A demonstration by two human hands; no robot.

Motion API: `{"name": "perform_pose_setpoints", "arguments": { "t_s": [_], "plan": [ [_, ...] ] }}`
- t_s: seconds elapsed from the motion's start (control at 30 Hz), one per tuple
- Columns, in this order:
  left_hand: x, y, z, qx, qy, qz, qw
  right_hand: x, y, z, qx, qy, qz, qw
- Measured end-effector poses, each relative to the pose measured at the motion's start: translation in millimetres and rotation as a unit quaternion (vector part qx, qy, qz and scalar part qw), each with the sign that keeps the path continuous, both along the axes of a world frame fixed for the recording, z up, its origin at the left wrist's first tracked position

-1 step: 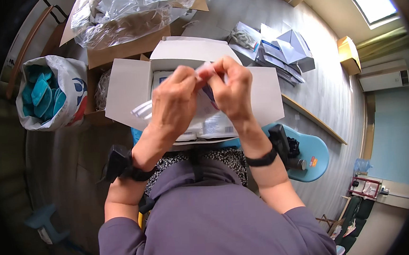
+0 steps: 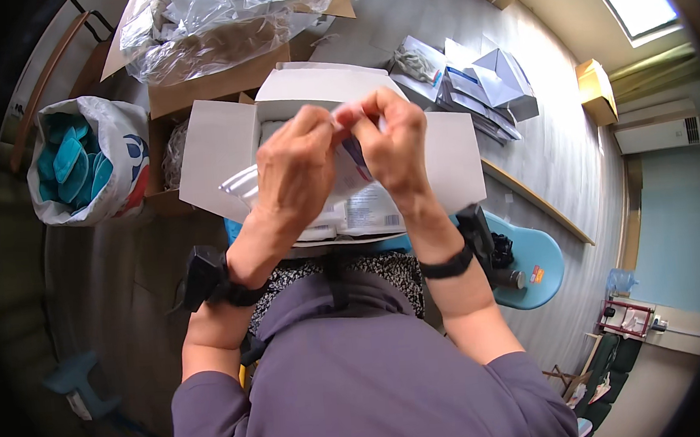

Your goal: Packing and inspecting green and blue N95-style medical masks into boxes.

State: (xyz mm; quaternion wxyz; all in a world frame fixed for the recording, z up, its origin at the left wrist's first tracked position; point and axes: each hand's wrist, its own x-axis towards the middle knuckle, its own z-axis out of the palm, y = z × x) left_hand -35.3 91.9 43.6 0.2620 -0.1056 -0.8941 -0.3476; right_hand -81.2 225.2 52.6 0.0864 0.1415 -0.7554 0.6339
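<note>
Translucent packaging (image 2: 349, 184) is pinched by both hands (image 2: 296, 172) (image 2: 395, 152) above a white box (image 2: 453, 158).

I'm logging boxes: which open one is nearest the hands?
The white box beneath the left hand and right hand; others, like the plastic-heaped brown box, lie farther.

The person's bare left hand (image 2: 293, 161) sits in the upper middle of the frame, its back toward the camera, fingers curled forward. Just to its right, the bare right hand (image 2: 393, 138) bends thumb and forefinger into a pinching grip. The fingertips come close together, though blur makes it hard to tell whether they touch. The bare left forearm (image 2: 251, 254) and bare right forearm (image 2: 442, 232) converge upward from the lower frame, elbows bent, wrists roughly level.
</note>
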Motion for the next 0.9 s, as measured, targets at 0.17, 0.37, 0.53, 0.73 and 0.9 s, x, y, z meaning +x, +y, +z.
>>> {"name": "perform_pose_setpoints", "arguments": {
  "t_s": [0.17, 0.37, 0.53, 0.73, 0.9],
  "plan": [
    [5, 14, 10, -0.058, 0.091, -0.034, 0.994, -46, -6, -16, -0.149, -0.209, -0.062, 0.965],
    [30, 6, 25, -0.018, 0.165, -0.109, 0.98, -59, 7, -35, 0.017, -0.093, -0.159, 0.983],
    [56, -9, 52, 0.008, 0.183, -0.124, 0.975, -59, 27, -50, 0.113, -0.089, -0.116, 0.983],
    [24, -21, 33, 0.082, -0.014, -0.109, 0.991, -13, 47, 3, -0.021, -0.049, 0.114, 0.992],
    [15, -7, 27, 0.046, -0.031, -0.166, 0.985, 3, 46, 14, 0.039, 0.0, 0.152, 0.988]
  ]
}}
